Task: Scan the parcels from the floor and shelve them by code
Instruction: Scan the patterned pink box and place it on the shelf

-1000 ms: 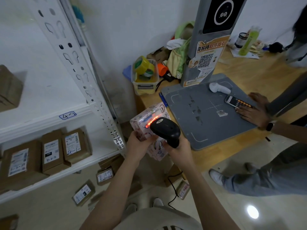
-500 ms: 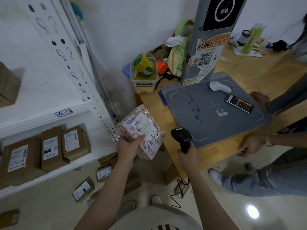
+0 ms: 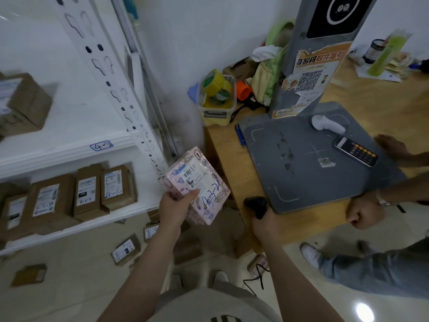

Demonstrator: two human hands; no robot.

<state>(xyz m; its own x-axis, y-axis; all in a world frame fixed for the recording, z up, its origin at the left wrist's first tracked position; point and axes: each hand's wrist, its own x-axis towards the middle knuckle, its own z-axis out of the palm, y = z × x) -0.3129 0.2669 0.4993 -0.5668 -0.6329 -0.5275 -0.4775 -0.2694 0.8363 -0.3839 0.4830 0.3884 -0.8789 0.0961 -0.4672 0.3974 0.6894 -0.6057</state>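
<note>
Left hand [image 3: 175, 209] grips a pink box parcel [image 3: 197, 184], shiny wrap w/ flower prints, white label, "4-3-2" in blue pen, held just by the white metal shelf [image 3: 76, 156]. Right hand [image 3: 263, 225] is curled round a black plastic scanner [image 3: 256, 204] nr the wood table [image 3: 228, 163].

Dim; blurred, bowed edges (floor glare)

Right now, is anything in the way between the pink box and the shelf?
Only the white post, right by the pink box held in the left hand. Past it, the shelf end beside the brown parcels shows bare.
</note>
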